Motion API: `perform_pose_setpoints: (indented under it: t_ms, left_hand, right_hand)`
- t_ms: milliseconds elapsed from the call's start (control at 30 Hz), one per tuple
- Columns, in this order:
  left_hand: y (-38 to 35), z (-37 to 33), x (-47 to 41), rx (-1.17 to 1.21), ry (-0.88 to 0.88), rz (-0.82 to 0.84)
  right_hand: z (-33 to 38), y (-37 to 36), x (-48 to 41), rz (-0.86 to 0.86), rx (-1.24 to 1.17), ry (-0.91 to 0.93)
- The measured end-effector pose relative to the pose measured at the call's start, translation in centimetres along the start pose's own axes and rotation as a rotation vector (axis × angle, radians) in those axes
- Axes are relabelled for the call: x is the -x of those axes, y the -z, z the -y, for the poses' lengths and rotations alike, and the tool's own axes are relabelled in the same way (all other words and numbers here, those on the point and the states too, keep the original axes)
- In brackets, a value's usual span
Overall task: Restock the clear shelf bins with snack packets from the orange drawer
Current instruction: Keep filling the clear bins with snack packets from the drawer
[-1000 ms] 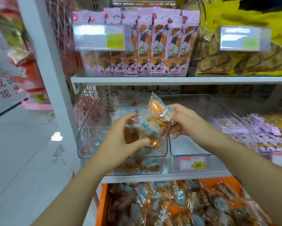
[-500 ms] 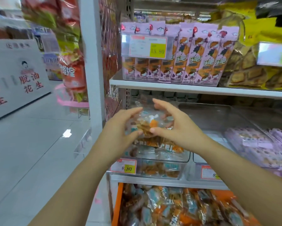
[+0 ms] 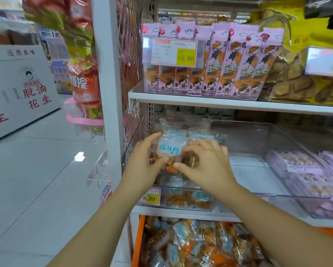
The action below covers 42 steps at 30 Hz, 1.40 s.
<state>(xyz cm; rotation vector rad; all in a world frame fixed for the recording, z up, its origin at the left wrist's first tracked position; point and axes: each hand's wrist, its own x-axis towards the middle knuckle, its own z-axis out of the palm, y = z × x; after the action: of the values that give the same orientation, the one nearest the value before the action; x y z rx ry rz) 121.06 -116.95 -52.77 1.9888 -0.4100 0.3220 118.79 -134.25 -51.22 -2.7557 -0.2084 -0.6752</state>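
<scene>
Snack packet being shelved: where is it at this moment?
Head view, centre: the snack packet is held between the left hand and right hand over the leftmost clear bin, above the orange drawer.

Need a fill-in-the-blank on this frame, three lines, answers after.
The left hand and right hand together hold one snack ____ at the clear bin.
The bin's price tag reads ____.
The drawer below the shelf is coloured ____.
Answers: packet; 8.80; orange.
</scene>
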Motion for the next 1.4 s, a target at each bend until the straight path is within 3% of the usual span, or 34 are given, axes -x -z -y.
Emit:
perform_pose_setpoints:
  t_ms: [100,233,433,533,633,700,833,967,1133,1400]
  left_hand:
    - [-1.4,0.6,0.4,-0.081,-0.021,0.027]
    - [-3.3,1.0,0.2,-0.117,-0.046,0.030]
    - [-3.7,0.5,0.3,-0.020,0.044,0.002]
    - [-4.1,0.9,0.3,-0.221,0.039,0.062]
    - [-4.4,1.3,0.6,-0.617,0.002,0.090]
    - [-4.1,1.5,0.9,-0.692,-0.011,0.098]
    - [-3.1,1.6,0.9,-0.579,-0.047,0.096]
    - [-3.0,1.5,0.5,-0.479,-0.112,0.019]
    - [-3.7,1.7,-0.3,-0.425,-0.157,-0.040]
    - [-5.3,2.6,-0.9,-0.435,-0.221,-0.083]
  right_hand:
    - [-2.2,0.6,0.6,-0.046,-0.028,-0.032]
    - [-4.0,0.4,1.5,0.113,0.147,0.069]
    - [-4.3,0.3,0.3,0.166,0.211,0.118]
    - [-4.1,0.0,0.6,0.157,0.235,0.151]
    - [-4.3,-0.7,0.6,0.123,0.289,0.168]
    - [-4.3,-0.7,0.8,0.096,0.293,0.176]
    - [-5.1,0.3,1.5,0.049,0.096,0.173]
    - [-8.7,0.7,0.3,-0.126,-0.143,-0.068]
    - [-13.4,-1.2,-5.1,0.066,-0.248,-0.363]
    - [-18.8,-5.7,-9.7,0.366,0.092,-0.329]
